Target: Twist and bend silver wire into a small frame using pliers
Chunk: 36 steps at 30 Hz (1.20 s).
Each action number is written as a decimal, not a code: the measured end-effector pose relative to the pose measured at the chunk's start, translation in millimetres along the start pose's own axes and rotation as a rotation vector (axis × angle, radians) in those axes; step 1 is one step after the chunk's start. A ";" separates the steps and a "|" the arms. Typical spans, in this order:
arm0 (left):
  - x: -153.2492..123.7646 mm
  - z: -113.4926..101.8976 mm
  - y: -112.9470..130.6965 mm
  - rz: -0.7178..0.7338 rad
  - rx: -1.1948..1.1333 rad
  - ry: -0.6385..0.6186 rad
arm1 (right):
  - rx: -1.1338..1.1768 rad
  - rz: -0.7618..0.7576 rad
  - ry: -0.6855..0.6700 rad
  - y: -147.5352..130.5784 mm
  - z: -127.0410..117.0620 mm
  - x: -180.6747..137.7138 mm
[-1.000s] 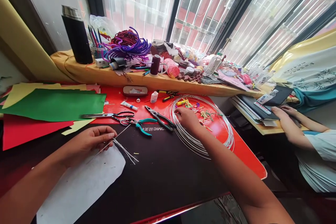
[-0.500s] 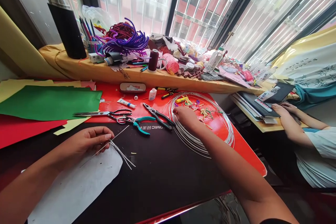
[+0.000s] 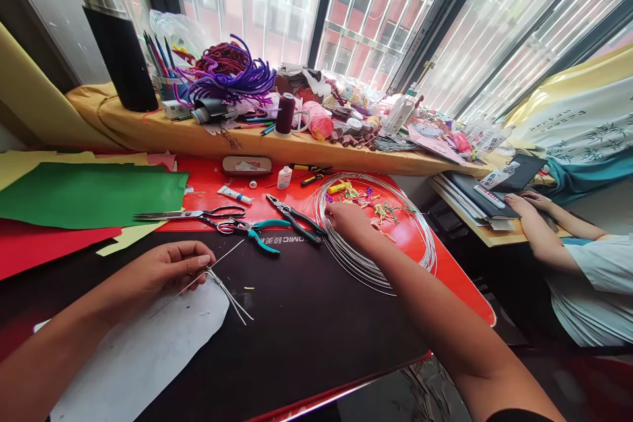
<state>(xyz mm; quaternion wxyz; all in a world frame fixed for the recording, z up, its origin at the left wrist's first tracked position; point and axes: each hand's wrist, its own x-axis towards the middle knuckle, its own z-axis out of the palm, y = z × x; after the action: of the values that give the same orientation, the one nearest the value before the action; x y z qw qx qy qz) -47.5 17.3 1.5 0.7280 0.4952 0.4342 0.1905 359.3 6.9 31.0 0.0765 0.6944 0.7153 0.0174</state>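
Note:
My left hand (image 3: 182,265) pinches a bundle of thin silvery wires (image 3: 228,295) twisted together at one end. The loose ends fan out to the lower right, and one long strand crosses the fingers diagonally. Beneath that hand lies a white sheet (image 3: 143,359) with a rounded corner. My right hand (image 3: 349,221) reaches across to a large coil of wire (image 3: 430,237), its fingers closed at the coil's left side; the fingertips are partly hidden. Close by are black-handled pliers (image 3: 291,214), teal-handled pliers (image 3: 264,237) and scissors (image 3: 198,214).
Coloured paper (image 3: 93,194) covers the back left. A glue tube (image 3: 235,195), a small white bottle (image 3: 284,178) and an oblong case (image 3: 246,165) sit farther back. The crowded sill holds a flask (image 3: 121,56) and thread spool (image 3: 285,115). Another person's arms (image 3: 544,231) rest at the right desk.
The whole view has shifted slightly. Both hands keep nearly the same places and grips; the wire bundle's loose ends have tilted slightly downward.

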 end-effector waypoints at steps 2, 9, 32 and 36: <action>-0.1 0.6 0.3 0.002 0.002 0.001 | 0.003 -0.002 0.010 0.4 -1.0 -1.1; -3.6 3.9 3.2 0.034 0.020 0.018 | 0.029 -0.016 0.092 2.0 -13.6 -7.4; -10.4 6.5 14.4 0.350 -0.729 0.143 | 0.326 -0.496 0.616 -111.6 -148.2 -67.8; -10.7 4.5 13.1 0.405 -0.751 0.099 | 0.529 -0.446 0.322 -147.6 -144.8 -69.3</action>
<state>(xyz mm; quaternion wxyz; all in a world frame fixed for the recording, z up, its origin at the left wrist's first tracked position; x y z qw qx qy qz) -47.8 12.9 18.4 0.7840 0.2611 0.2631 0.4979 195.4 -55.5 160.6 -0.2170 0.5056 0.8315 -0.0761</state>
